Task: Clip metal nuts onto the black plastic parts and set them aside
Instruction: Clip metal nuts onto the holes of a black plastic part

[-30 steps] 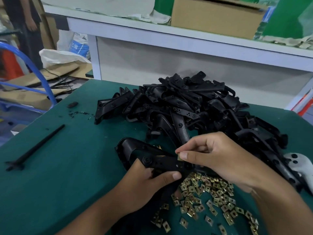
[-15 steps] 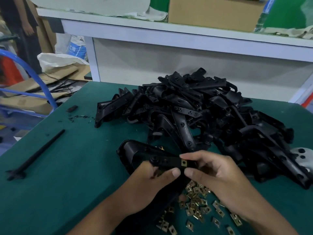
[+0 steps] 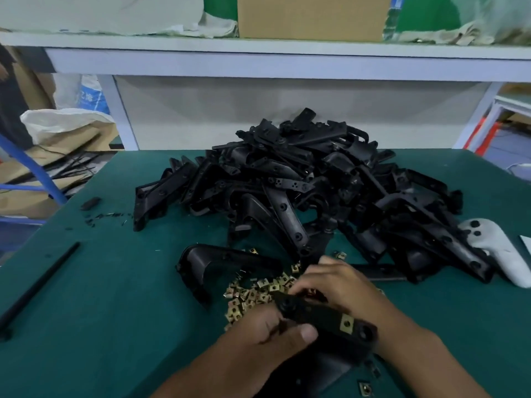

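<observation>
Near the table's (image 3: 86, 282) front edge, the left hand (image 3: 267, 337) grips a black part (image 3: 324, 317) with its thumb curled over the top face, and a brass nut (image 3: 346, 324) already sits clipped on the part's right end. The right hand (image 3: 342, 285) reaches down onto the loose nuts (image 3: 253, 294) heaped just behind the part; its fingertips are hidden, so I cannot tell whether it has one pinched yet. The step in hand looks like fetching the next nut. To do it well, pick a single nut clear of its neighbours, turn it so the open side faces the part's edge, and keep the left hand steady so the mounting spot stays exposed. Slide the nut on square until its hole lines up, rather than forcing it at a tilt. The pile (image 3: 316, 191) of unfitted parts fills the table's far middle and right.
</observation>
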The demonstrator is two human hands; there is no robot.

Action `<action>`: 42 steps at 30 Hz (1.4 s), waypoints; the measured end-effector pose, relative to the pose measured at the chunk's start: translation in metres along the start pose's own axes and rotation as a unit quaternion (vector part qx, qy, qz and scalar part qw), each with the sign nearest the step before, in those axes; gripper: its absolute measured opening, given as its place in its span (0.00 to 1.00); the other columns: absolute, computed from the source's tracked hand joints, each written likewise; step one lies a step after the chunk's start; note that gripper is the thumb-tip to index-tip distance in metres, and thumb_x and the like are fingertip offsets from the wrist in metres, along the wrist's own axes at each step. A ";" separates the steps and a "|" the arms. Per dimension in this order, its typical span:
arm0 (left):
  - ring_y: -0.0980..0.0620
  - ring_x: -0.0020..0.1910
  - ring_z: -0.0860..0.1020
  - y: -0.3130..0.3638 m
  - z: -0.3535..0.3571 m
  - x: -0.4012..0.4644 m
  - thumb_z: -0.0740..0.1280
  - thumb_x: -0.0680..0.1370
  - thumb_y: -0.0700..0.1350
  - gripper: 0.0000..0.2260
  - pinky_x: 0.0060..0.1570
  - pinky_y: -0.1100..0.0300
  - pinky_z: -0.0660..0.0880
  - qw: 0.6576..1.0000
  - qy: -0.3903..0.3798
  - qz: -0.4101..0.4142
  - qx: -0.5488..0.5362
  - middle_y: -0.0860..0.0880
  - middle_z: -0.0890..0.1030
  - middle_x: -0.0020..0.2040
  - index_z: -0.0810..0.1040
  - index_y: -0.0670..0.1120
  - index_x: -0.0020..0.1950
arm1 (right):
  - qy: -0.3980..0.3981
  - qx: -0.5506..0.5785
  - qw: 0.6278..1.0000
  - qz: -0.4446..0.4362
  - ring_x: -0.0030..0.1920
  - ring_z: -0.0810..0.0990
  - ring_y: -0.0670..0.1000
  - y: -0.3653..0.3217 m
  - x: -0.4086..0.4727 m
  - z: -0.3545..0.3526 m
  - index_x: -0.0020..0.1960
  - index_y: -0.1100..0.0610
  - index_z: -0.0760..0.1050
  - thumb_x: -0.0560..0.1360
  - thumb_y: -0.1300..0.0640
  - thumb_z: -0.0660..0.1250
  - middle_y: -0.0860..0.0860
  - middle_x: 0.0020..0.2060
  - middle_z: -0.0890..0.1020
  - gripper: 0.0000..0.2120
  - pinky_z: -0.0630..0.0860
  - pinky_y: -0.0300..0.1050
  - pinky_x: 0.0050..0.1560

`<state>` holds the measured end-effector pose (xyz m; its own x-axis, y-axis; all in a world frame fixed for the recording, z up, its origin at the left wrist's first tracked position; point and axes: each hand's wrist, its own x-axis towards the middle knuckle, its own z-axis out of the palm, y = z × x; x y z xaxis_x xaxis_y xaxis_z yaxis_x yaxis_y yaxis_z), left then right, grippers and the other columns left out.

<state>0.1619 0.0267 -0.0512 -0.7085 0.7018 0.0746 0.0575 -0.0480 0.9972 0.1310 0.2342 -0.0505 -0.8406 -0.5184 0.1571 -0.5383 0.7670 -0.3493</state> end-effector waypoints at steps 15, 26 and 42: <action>0.63 0.55 0.81 0.001 -0.009 -0.003 0.63 0.78 0.67 0.15 0.52 0.70 0.74 0.999 0.047 -0.015 0.020 0.63 0.84 0.53 0.81 0.64 0.60 | 0.105 0.503 0.845 0.146 0.46 0.81 0.40 -0.011 -0.006 -0.016 0.58 0.45 0.83 0.78 0.50 0.67 0.44 0.42 0.85 0.10 0.76 0.37 0.50; 0.61 0.38 0.76 -0.002 -0.008 -0.002 0.59 0.81 0.63 0.13 0.41 0.56 0.75 0.972 0.077 0.037 0.218 0.59 0.79 0.38 0.79 0.60 0.47 | 0.044 0.592 0.788 0.161 0.42 0.83 0.44 -0.018 -0.005 -0.021 0.52 0.49 0.85 0.76 0.56 0.71 0.54 0.44 0.87 0.07 0.76 0.38 0.42; 0.67 0.40 0.76 -0.002 -0.005 -0.002 0.59 0.82 0.58 0.08 0.39 0.72 0.69 0.967 0.073 0.049 0.237 0.66 0.78 0.39 0.75 0.68 0.47 | 0.028 0.565 0.810 0.155 0.36 0.82 0.44 -0.023 -0.008 -0.020 0.40 0.52 0.83 0.70 0.56 0.76 0.49 0.36 0.84 0.03 0.77 0.33 0.37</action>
<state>0.1593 0.0215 -0.0531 -0.7733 0.6006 0.2032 0.4213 0.2472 0.8726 0.1490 0.2279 -0.0252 -0.9435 -0.3243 -0.0684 0.0705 0.0052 -0.9975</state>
